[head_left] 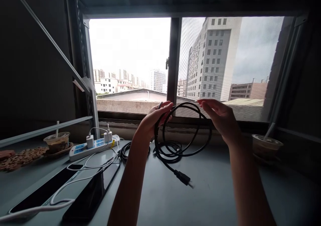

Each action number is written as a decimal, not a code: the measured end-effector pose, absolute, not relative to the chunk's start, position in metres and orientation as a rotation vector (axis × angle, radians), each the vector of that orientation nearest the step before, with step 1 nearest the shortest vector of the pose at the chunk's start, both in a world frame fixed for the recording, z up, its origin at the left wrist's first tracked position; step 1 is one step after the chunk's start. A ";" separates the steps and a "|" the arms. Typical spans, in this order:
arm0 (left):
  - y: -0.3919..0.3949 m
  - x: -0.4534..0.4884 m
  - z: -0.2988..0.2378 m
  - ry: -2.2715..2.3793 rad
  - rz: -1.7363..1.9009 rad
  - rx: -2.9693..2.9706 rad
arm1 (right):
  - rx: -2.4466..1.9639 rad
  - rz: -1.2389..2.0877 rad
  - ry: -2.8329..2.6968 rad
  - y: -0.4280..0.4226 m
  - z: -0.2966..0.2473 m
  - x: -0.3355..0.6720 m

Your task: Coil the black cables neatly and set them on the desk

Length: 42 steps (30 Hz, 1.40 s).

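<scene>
My left hand [155, 116] is closed around the top left of a loop of black cable [185, 152], held up in front of the window. My right hand [220, 119] grips the loop's top right between thumb and fingers. The rest of the cable lies coiled on the grey desk [213, 192] below the hands. Its black plug end [184, 178] rests on the desk nearer to me.
A white power strip [82, 149] with two chargers and white cords sits at the left. Dark phones [45, 191] lie flat near the front left. A lidded cup with a straw [57, 141] stands far left, another cup [265, 145] at the right by the window sill.
</scene>
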<state>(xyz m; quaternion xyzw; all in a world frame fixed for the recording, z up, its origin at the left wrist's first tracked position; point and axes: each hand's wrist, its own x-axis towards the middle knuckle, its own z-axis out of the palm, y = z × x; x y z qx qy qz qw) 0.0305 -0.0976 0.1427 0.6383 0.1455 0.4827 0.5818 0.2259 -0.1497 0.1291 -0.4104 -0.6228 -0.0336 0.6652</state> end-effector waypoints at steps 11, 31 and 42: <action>-0.103 0.048 0.140 0.440 1.132 1.369 | -1.276 0.177 -1.681 -0.173 0.129 0.206; -0.096 0.059 0.134 0.156 1.160 1.382 | -1.084 0.405 -1.637 -0.141 0.120 0.185; -0.090 0.052 0.141 0.268 0.991 1.172 | -0.917 0.443 -1.145 -0.153 0.134 0.205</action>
